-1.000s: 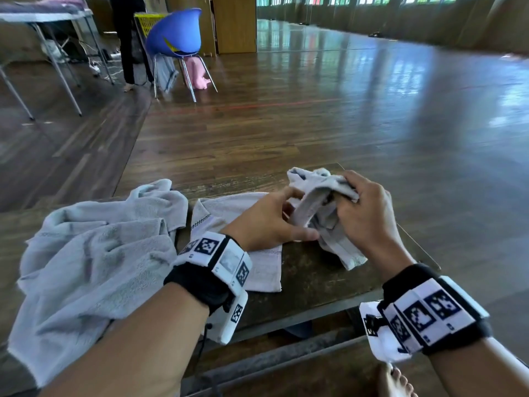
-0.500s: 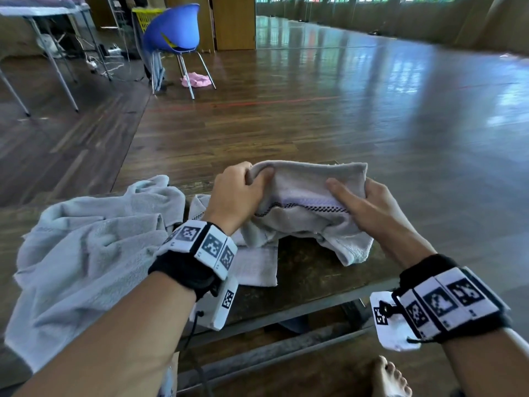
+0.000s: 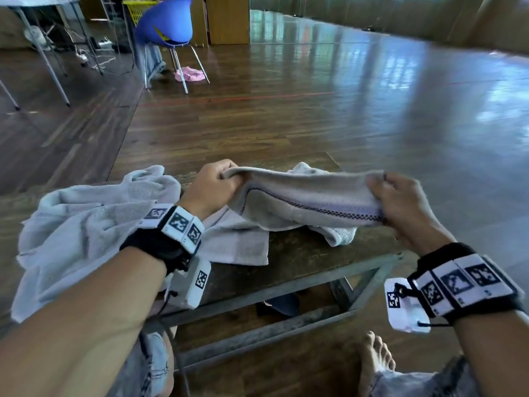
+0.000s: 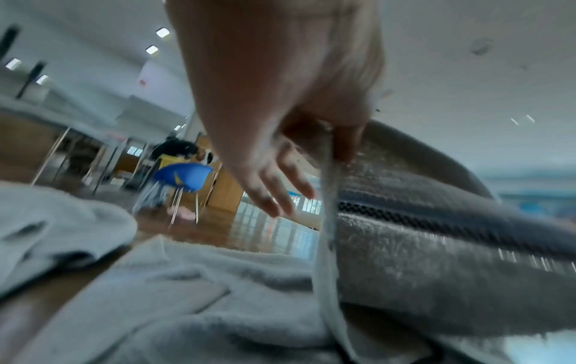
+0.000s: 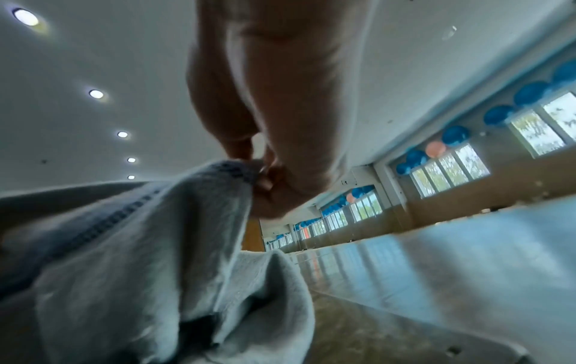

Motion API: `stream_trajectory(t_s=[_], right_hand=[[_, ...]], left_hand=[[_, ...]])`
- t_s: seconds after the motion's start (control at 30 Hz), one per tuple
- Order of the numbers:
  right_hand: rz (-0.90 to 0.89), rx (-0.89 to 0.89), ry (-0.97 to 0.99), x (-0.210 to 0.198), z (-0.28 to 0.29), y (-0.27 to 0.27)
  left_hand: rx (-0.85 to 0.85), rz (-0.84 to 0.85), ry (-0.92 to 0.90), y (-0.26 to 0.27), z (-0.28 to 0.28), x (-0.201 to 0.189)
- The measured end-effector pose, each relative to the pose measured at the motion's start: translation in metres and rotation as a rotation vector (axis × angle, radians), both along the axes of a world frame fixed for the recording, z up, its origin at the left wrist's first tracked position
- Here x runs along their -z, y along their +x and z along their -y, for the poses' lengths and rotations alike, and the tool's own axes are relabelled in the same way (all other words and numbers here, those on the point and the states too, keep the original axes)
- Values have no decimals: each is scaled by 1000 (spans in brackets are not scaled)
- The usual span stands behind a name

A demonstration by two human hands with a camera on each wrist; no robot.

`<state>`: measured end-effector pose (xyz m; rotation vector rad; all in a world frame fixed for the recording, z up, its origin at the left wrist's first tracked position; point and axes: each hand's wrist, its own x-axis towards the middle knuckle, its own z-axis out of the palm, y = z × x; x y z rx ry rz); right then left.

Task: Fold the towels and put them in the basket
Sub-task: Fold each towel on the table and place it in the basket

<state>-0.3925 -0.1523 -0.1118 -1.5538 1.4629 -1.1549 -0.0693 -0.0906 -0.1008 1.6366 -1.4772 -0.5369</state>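
A small grey towel with a dark checked stripe hangs stretched between my two hands above the wooden table. My left hand pinches its left corner, seen close in the left wrist view as the left hand on the towel. My right hand pinches the right corner; the right wrist view shows the right hand on the towel. The towel's lower end trails on the table. A folded towel lies flat under it. A big crumpled towel lies at the left.
The table's metal frame runs along the near edge, with my bare foot below. A blue chair and a yellow basket stand far back left on the wooden floor, beside a pink cloth.
My hands have moved apart, pulling the bunched small towel out wide and taut between them. It was crumpled in both hands a second ago.
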Motion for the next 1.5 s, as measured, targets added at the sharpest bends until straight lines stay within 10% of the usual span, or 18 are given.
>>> stream_trajectory(t_s=[0.1,0.23,0.43,0.77,1.0,1.2,1.37,1.5], right_hand=[[-340,-348,253,8,-15,-16],[-580,-602,567,9,-37,-35],[-486,-378,108,27,-26,-11],[-612,-578,164,12,-16,22],[-218,-466,-145,-80,67,108],[-349,-354,-354,-124,147,172],[-282,-180,-347,-103,187,178],[-302,-147,-227,-81,196,188]], left_hand=[[152,-180,306,-11,-11,-2],[358,237,525,-23,-19,10],[413,244,357,-58,-15,30],[523,209,394,-84,-6,25],[-10,410,-61,-4,48,-70],[-261,573,-250,88,75,-120],[-401,437,-90,138,68,-99],[-325,-88,-134,145,81,-70]])
